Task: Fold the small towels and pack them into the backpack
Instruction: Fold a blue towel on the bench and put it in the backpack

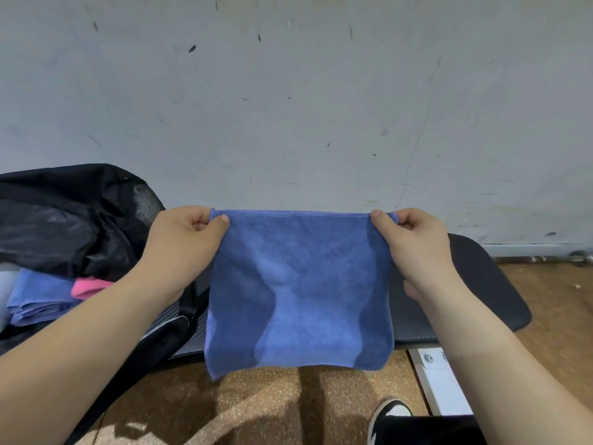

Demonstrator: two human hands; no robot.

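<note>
Both forearms are bare from the lower corners of the frame up to the wrists, with no sleeve, watch or band on either. The left hand (189,234) and the right hand (414,239) wear no gloves and no rings, and the thumbnails are short and plain. At the bottom right of the frame sits a black and white sneaker (386,415), with a dark trouser leg (426,431) just beside it.

You stand in a bare, workaday room, more storeroom or workshop than home: a scuffed, marked grey wall (321,91), a worn speckled brown floor (263,403), and a dark padded table (481,284) on a white bolted metal frame (439,380).
</note>
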